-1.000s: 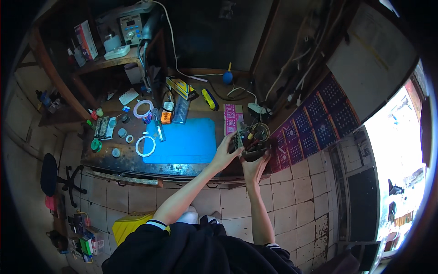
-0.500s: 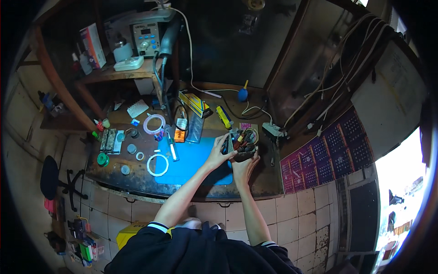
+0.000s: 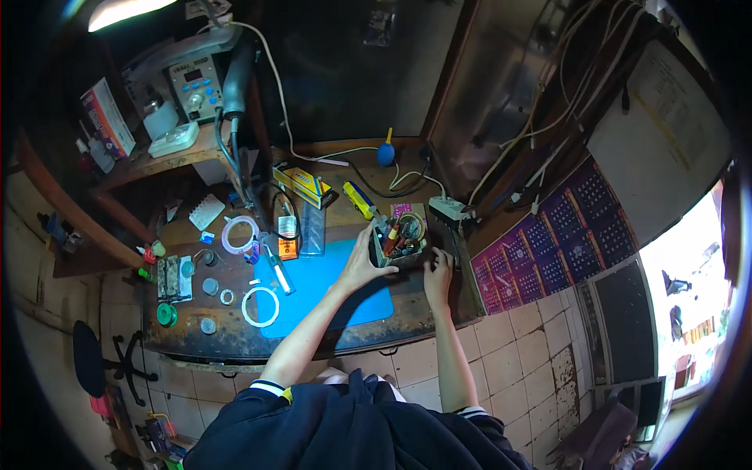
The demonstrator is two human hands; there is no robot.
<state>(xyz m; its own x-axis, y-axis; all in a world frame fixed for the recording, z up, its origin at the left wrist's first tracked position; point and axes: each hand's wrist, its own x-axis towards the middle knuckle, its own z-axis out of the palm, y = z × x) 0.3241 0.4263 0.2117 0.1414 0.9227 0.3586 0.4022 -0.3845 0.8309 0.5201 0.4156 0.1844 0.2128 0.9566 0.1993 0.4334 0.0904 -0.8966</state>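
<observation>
My left hand (image 3: 362, 263) grips the left side of a dark open box (image 3: 399, 243) packed with tools and coiled items, at the right of the wooden desk. My right hand (image 3: 437, 268) is just right of the box, fingers loosely bent and apart, with nothing visible in them. Beside and behind the box lie a pink printed card (image 3: 406, 208) and a yellow tool (image 3: 359, 200). The blue mat (image 3: 333, 301) is left of and below the box, partly under my left forearm.
A soldering station (image 3: 196, 88) sits on a shelf at the back left. Tape rolls (image 3: 260, 321), small jars (image 3: 210, 287) and an orange package (image 3: 287, 247) lie leftward. A power strip (image 3: 452, 210), hanging cables and a purple calendar (image 3: 556, 233) border the right side. An office chair (image 3: 88, 356) stands lower left.
The box has moved from the desk's front right back to beside the pink card. My right hand has come away from underneath it to its right. The view has shifted slightly.
</observation>
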